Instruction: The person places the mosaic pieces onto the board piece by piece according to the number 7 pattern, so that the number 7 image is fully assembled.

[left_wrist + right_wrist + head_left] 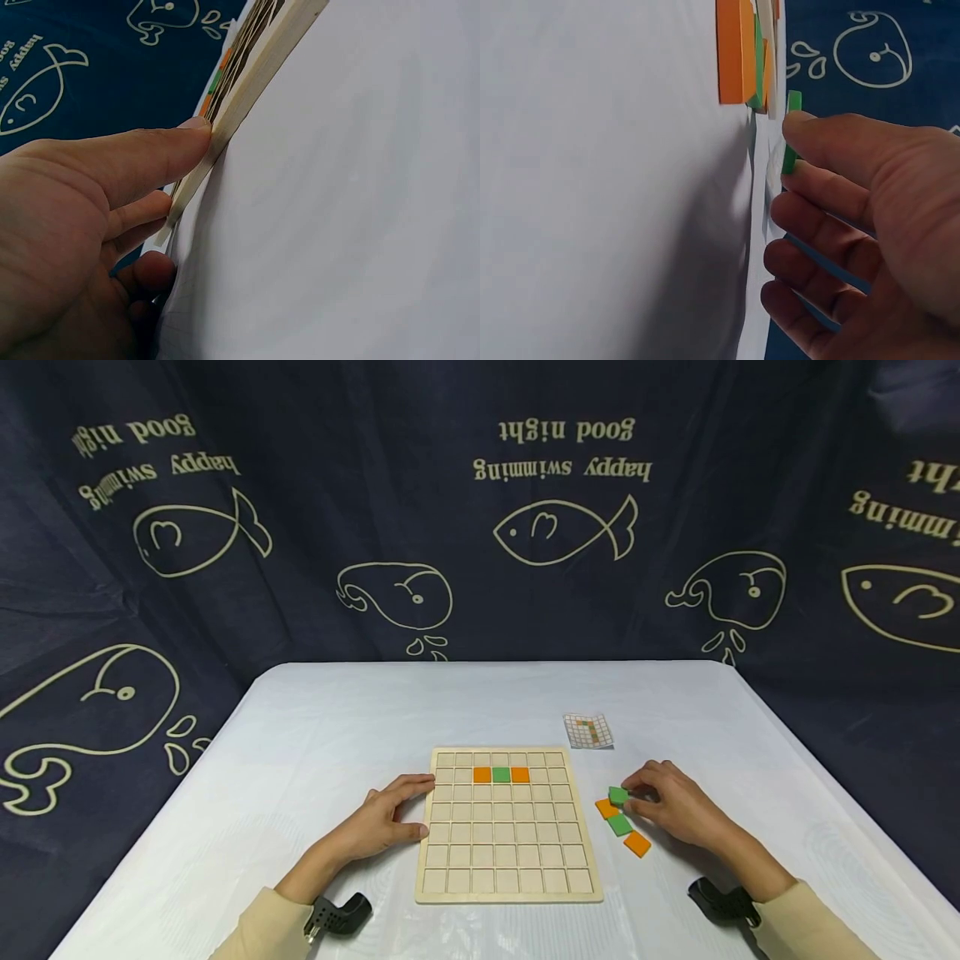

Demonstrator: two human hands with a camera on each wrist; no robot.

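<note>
My right hand point(672, 803) pinches a green square tile point(618, 795) between thumb and index finger, to the right of the wooden grid board point(510, 898). In the right wrist view the same green tile point(793, 135) is seen edge-on, held off the table. Just below it lie an orange tile point(607, 809), another green tile point(620, 824) and a second orange tile point(637, 843). My left hand point(378, 820) touches the board's left edge with thumb and fingertips. On the board, a green tile point(501, 775) sits between two orange tiles point(482, 775) in the second row from the top.
A small printed card point(588, 731) showing a coloured grid pattern lies beyond the board's top right corner. The white-covered table point(360, 718) meets a dark curtain point(420, 460) with fish and whale drawings behind it.
</note>
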